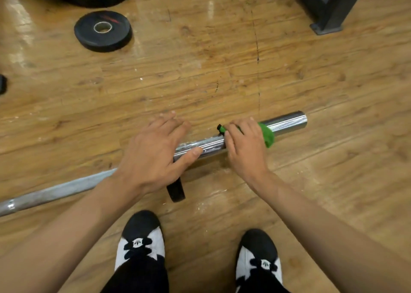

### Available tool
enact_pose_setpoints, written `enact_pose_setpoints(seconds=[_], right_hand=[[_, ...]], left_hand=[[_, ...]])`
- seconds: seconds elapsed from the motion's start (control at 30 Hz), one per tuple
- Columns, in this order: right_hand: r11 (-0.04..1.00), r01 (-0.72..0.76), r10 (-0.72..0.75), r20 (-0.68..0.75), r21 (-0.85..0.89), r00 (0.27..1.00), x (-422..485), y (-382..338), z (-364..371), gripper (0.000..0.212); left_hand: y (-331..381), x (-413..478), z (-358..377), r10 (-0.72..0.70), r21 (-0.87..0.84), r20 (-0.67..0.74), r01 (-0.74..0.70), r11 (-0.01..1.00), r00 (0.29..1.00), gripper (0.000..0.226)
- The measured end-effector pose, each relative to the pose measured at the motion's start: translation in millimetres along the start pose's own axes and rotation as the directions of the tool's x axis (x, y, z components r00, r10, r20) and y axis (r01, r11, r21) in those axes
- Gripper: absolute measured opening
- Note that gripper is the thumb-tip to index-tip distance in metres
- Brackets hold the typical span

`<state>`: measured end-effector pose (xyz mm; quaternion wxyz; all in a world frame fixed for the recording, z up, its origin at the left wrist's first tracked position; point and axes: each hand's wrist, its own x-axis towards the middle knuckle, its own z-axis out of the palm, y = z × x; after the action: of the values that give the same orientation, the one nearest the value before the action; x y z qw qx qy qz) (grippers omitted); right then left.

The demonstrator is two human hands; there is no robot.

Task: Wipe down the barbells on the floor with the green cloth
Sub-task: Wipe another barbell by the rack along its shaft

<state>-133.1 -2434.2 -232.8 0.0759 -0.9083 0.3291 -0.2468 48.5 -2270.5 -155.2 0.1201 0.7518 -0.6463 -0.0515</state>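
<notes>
Two black-and-white shoes (pixel 142 228) are planted at the near edge, and just beyond them the barbell (pixel 287 123) lies across the wooden floor (pixel 222 70). The left hand (pixel 155 150) rests over the chrome sleeve on the inner side of the grip, fingers spread and fairly straight, thumb along the metal. It looks like steadying, not clutching. The right hand (pixel 244 146) is the working one, fingers curled down over the green cloth (pixel 268 136), which is bunched round the sleeve with a fold poking out toward the bar's free end. So I'd call this mid-wipe on the sleeve. Between the two hands the chrome shows whitish smears, while past the grip the end stretch gleams bare. The next move, by my reckoning, is to slide the clenched cloth along the sleeve while the other hand stops the bar rolling. After that comes the long shaft running off beyond the left hand, past the black collar (pixel 175 190). Farther off, well clear of the grip, sit a small black plate (pixel 103 31) and a dark rack foot (pixel 327 23).
</notes>
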Motion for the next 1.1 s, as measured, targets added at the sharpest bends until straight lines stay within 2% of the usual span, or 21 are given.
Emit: enact_pose_setpoints(seconds=[0.13,0.17,0.23,0.3,0.37,0.43,0.5,0.57,0.63,0.67,0.73,0.8,0.87,0.93,1.03,1.1], right_hand=[[0.992,0.127,-0.128,0.126,0.012,0.984,-10.9,19.0,-15.6,0.030],[0.996,0.089,-0.086,0.145,-0.014,0.986,-11.9,33.3,-23.8,0.033],[0.991,-0.128,0.132,0.122,-0.041,0.984,-8.5,59.4,-39.8,0.040],[0.940,-0.333,0.339,0.085,-0.070,0.937,-6.0,72.0,-50.4,0.045],[0.919,-0.374,0.384,0.079,-0.123,0.920,-11.3,61.8,-51.4,0.046],[0.942,-0.301,0.317,0.099,-0.148,0.943,-25.2,31.7,-45.4,0.042],[0.988,-0.127,0.141,0.193,-0.086,0.971,-43.7,-0.1,-36.6,0.039],[0.999,0.053,-0.054,0.282,0.010,0.958,-50.9,-5.2,-37.1,0.041],[0.990,0.133,-0.141,0.327,0.046,0.934,-42.5,19.9,-45.1,0.041],[0.994,0.106,-0.109,0.311,0.026,0.944,-38.7,35.1,-47.5,0.040],[0.995,-0.081,0.090,0.192,-0.055,0.977,-29.4,66.5,-50.9,0.036],[0.939,-0.318,0.327,0.057,-0.130,0.943,-27.7,70.9,-54.0,0.039],[0.906,-0.388,0.398,0.032,-0.168,0.917,-32.1,44.0,-49.7,0.043],[0.941,-0.322,0.334,0.121,-0.110,0.935,-39.4,-1.5,-41.8,0.041],[1.000,-0.005,0.009,0.232,-0.017,0.973,-54.3,-51.5,-27.5,0.035],[0.991,0.134,-0.132,0.278,0.012,0.951,-52.1,-34.7,-29.7,0.035]], left_hand=[[9.6,-11.7,0.8,0.022,-0.017,-0.025,-0.022,1.000,0.999,0.090],[15.8,-16.3,2.6,0.042,-0.007,-0.031,-0.043,0.999,0.999,0.089],[29.5,-27.0,5.6,0.081,0.022,-0.034,-0.080,0.997,0.996,0.087],[39.3,-33.3,8.4,0.120,0.047,-0.028,-0.119,0.992,0.992,0.085],[42.0,-33.6,8.4,0.123,0.063,-0.026,-0.121,0.991,0.992,0.082],[42.0,-28.4,6.7,0.085,0.044,-0.020,-0.084,0.995,0.996,0.081],[43.7,-25.5,5.4,0.040,0.042,-0.001,-0.040,0.998,0.999,0.082],[46.0,-28.3,8.9,0.043,0.084,-0.001,-0.043,0.996,0.999,0.083],[47.7,-34.8,14.4,0.058,0.106,-0.030,-0.054,0.993,0.998,0.083],[48.2,-37.7,17.3,0.056,0.102,-0.053,-0.050,0.994,0.997,0.081],[49.6,-39.8,21.0,0.045,0.083,-0.103,-0.036,0.996,0.994,0.075],[53.3,-40.0,22.1,0.044,0.071,-0.139,-0.034,0.997,0.989,0.069],[55.8,-39.8,21.5,0.041,0.070,-0.152,-0.031,0.997,0.987,0.067],[56.3,-39.5,20.8,0.044,0.071,-0.133,-0.035,0.997,0.990,0.066],[55.6,-41.2,20.3,0.048,0.072,-0.109,-0.040,0.997,0.993,0.066],[54.6,-42.8,20.4,0.056,0.071,-0.106,-0.048,0.996,0.993,0.065]])
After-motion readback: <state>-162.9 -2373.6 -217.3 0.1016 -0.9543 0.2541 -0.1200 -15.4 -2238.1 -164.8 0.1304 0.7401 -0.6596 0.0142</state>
